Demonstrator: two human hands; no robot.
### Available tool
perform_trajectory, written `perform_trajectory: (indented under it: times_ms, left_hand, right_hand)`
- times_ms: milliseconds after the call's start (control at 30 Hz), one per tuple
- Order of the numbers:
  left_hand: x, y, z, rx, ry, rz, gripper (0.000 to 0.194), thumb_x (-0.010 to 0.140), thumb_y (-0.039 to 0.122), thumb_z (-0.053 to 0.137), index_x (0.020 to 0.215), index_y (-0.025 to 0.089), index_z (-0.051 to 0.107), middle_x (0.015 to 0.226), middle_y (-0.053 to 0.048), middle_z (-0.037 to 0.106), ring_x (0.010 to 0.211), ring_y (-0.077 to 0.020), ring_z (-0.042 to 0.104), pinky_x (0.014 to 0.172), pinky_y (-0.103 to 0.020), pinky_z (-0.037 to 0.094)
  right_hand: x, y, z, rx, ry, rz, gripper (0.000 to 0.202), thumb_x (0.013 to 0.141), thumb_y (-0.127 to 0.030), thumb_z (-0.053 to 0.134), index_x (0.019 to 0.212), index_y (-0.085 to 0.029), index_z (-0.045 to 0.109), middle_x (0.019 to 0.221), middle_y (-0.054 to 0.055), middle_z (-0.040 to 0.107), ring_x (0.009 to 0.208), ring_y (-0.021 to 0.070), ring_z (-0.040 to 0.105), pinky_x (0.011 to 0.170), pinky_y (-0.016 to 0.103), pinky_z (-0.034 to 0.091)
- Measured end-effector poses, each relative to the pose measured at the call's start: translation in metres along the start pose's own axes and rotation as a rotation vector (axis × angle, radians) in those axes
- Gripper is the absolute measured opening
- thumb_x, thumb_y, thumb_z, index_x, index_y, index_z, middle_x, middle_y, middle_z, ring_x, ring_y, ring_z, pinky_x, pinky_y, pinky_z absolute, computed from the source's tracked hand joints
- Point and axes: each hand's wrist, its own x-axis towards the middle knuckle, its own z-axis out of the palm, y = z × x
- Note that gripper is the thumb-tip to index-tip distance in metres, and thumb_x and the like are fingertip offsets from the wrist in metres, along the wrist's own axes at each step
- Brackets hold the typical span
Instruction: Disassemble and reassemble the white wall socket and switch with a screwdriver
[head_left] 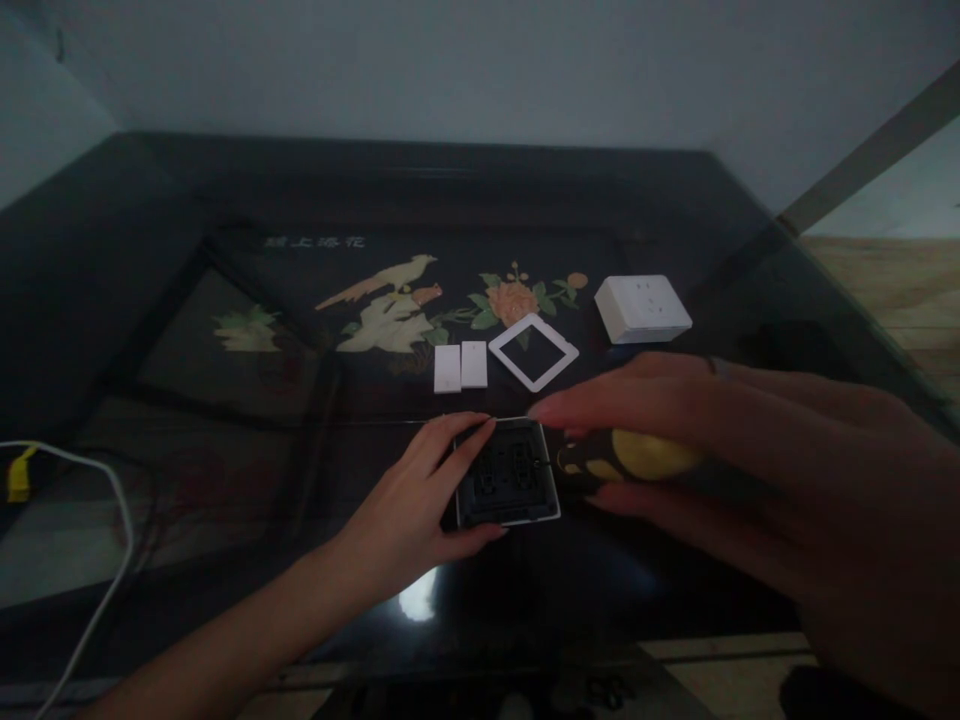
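1. At the table's [352,585] near side: my black-cored, white-rimmed wall switch module [504,490].
2. Left hand [409,510]: fingers part-spread, gripping its opposite edges.
3. Right hand [772,460]: fingers curled around a yellow-and-black screwdriver [652,455], tip at the module's right side.
4. Beyond: two white rocker plates [448,369], white square frame [556,367].
5. Farther right: white boxy unit [649,305].

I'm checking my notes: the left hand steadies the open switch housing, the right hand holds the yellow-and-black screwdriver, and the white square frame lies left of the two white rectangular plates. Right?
Only the frame's side is wrong: the head view shows the white square frame right of the two white rectangular plates. The left hand does steady the open switch housing; the right hand holds the screwdriver.
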Motion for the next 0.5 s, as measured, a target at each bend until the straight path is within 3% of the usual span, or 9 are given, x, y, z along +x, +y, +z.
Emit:
perform_trajectory:
  times_ms: [67,167,267,367,500]
  left_hand:
    - [0.001,0.000,-0.001,-0.011,-0.007,-0.008,0.089,0.078,0.029,0.076,0.149,0.026,0.023,0.144,-0.017,0.041,0.132,-0.0374,0.044,0.104,-0.059,0.047]
    - [0.002,0.001,-0.001,-0.028,-0.013,-0.018,0.088,0.079,0.029,0.075,0.150,0.027,0.023,0.144,-0.017,0.040,0.132,-0.0377,0.044,0.104,-0.060,0.047]
    - [0.002,0.002,-0.001,-0.031,-0.013,-0.015,0.088,0.079,0.029,0.075,0.150,0.026,0.022,0.144,-0.017,0.040,0.133,-0.0369,0.043,0.105,-0.060,0.046]
    - [0.002,0.002,-0.002,-0.028,-0.023,-0.018,0.085,0.081,0.029,0.073,0.150,0.024,0.024,0.145,-0.017,0.039,0.134,-0.0365,0.042,0.107,-0.060,0.045]
    - [0.002,0.002,-0.002,-0.033,-0.024,-0.029,0.084,0.080,0.030,0.074,0.149,0.023,0.027,0.145,-0.017,0.039,0.135,-0.0370,0.041,0.108,-0.060,0.044]
  right_hand:
    - [0.006,0.000,0.006,-0.092,0.098,-0.023,0.014,0.094,-0.031,0.058,0.106,-0.025,0.064,0.094,-0.001,0.072,0.079,0.0154,0.070,0.062,0.023,0.053]
    - [0.012,0.001,0.012,-0.231,0.173,-0.024,0.025,0.094,-0.045,0.056,0.090,-0.022,0.065,0.079,0.000,0.068,0.065,0.0162,0.066,0.053,0.026,0.047]
    - [0.012,0.003,0.011,-0.158,0.126,-0.009,0.027,0.096,-0.044,0.051,0.104,-0.021,0.063,0.091,0.003,0.071,0.075,0.0185,0.069,0.058,0.026,0.051]
    - [0.008,0.002,0.005,-0.007,0.050,0.014,0.026,0.094,-0.027,0.050,0.119,-0.024,0.057,0.106,0.002,0.071,0.089,0.0174,0.070,0.068,0.025,0.055]
    - [0.007,0.000,0.006,0.033,0.032,0.032,0.027,0.093,-0.018,0.050,0.119,-0.027,0.054,0.107,-0.003,0.071,0.090,0.0128,0.070,0.074,0.021,0.055]
